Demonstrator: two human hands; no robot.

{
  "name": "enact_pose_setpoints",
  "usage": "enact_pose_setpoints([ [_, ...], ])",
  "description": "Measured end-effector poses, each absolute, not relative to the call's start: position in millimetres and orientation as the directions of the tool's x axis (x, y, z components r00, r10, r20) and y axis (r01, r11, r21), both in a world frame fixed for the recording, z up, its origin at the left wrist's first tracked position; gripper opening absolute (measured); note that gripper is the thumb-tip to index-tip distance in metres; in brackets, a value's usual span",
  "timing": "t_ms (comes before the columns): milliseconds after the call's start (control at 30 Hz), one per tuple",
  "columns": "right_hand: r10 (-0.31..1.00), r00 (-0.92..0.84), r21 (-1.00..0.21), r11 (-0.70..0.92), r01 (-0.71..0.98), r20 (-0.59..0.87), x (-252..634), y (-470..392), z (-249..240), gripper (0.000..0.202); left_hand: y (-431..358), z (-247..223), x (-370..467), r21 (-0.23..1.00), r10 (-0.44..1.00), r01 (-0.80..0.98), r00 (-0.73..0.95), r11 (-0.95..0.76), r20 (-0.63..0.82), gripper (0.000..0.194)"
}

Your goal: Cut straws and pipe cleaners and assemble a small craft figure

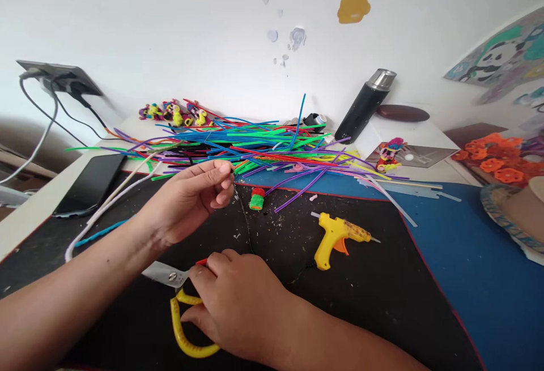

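no readable text, no legible labels, brands or numbers

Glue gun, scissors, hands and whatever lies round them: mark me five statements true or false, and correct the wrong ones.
1. The yellow glue gun lies on the black mat. True.
2. The right hand is on the glue gun. False: the right hand is at the yellow handles of the scissors.
3. The phone lies to the left of the red-and-green piece. True.
4. The left hand is wrapped around the red-and-green piece. False: the piece sits on the mat, apart from the left hand.
5. The dark red case rests on top of the white box. True.
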State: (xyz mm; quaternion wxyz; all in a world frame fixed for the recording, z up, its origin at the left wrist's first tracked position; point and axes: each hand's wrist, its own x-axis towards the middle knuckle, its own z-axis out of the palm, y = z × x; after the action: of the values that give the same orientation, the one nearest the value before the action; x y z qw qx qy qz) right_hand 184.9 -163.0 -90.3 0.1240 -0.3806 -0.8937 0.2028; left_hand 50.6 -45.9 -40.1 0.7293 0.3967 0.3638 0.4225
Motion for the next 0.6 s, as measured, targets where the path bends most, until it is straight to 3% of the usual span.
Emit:
enact_pose_setpoints([
  [200, 0.782, -0.607, -0.58, 0.562, 0.59, 0.139, 192, -153, -83, 0.029, -45, -49, 59, 0.827, 0.874, -0.381, 0.423, 0.412, -0.241, 0.04],
  [467, 0.941, -0.162, -0.862, 0.338, 0.378, 0.298, 216, -134, -80, 0.015, -50, -51, 54, 0.816, 0.855, -0.376, 0.454, 0.439, -0.251, 0.04],
  [600, 0.97, 0.006, -0.936, 0.232, 0.266, 0.242, 227, -126, -72, 0.02, -53, -50, 55, 0.824, 0.86, -0.374, 0.451, 0.425, -0.239, 0.042],
])
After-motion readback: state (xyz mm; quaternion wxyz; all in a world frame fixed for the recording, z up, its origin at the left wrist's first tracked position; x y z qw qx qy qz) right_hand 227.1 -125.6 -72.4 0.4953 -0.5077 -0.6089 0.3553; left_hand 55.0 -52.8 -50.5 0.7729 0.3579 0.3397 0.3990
